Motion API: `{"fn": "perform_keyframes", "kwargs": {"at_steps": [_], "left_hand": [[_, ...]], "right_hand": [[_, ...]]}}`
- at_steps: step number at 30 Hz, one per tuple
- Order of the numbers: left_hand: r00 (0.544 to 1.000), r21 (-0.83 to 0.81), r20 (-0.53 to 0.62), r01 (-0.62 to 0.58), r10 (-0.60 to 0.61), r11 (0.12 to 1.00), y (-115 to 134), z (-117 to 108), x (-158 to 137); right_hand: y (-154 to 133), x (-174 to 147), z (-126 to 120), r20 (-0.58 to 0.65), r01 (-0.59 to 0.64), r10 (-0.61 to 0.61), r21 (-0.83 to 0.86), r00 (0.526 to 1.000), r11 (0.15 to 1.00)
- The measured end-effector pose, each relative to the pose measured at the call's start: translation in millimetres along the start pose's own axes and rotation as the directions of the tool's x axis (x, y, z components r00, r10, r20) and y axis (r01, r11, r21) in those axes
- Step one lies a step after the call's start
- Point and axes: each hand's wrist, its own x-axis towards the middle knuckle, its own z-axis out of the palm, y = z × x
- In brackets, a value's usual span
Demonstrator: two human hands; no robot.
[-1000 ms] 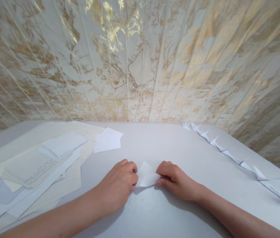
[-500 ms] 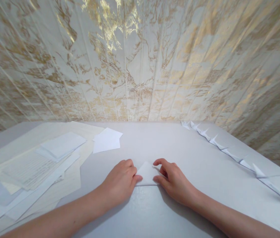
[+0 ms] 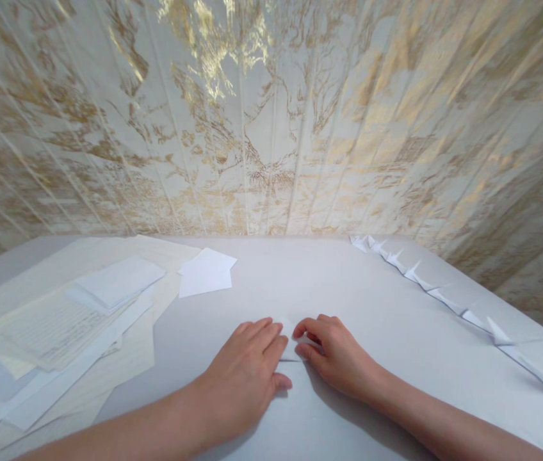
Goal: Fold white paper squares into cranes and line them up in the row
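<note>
A small piece of folded white paper (image 3: 289,351) lies on the table in front of me, mostly hidden by my hands. My left hand (image 3: 252,362) rests flat across its left part, fingers stretched out and thumb apart, pointing toward the right. At the paper's right edge, my right hand (image 3: 326,342) has its fingers curled, with thumb and forefinger closing on the edge of the sheet. Only the paper's middle strip and its top tip show between the hands.
Two small white sheets (image 3: 207,274) lie back left of centre. Further left spreads a pile of loose papers (image 3: 79,320), some with writing. Several folded paper cranes (image 3: 498,333) stand in a row along the table's right edge. A gold-patterned curtain (image 3: 271,128) hangs behind.
My left hand has shifted right over the folded paper, going from a closed grip at its left corner to flat, stretched fingers. My right hand has barely moved and stays at the right edge.
</note>
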Motion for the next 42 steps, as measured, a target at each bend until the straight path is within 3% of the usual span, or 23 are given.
{"fn": "perform_keyframes", "kwargs": {"at_steps": [6, 13, 25, 34, 42], "left_hand": [[0.989, -0.032, 0.148, 0.02, -0.015, 0.999, 6.5, 4.3, -3.9], [0.974, -0.012, 0.225, 0.012, -0.009, 1.0, 5.4, 0.0, -1.4], [0.971, 0.002, 0.24, 0.003, -0.003, 1.0, 4.9, -0.1, -1.1], [0.97, 0.039, 0.244, -0.019, 0.009, 0.999, 3.7, -1.7, -2.0], [0.976, 0.052, 0.212, -0.052, 0.04, 0.997, 1.9, 1.4, -3.0]], "right_hand": [[0.5, -0.1, 0.1, 0.006, -0.007, 0.007, -0.01, 1.0, 1.0], [0.2, 0.2, 0.0, 0.002, -0.006, 0.006, -0.004, 1.0, 1.0], [0.0, -1.2, 0.1, 0.005, 0.007, -0.007, -0.012, 1.0, 1.0], [-8.1, -13.9, 4.2, -0.06, 0.042, -0.055, -0.199, 0.997, 0.979], [21.0, -36.0, -7.1, -0.113, -0.028, 0.001, -0.235, 0.994, 0.972]]}}
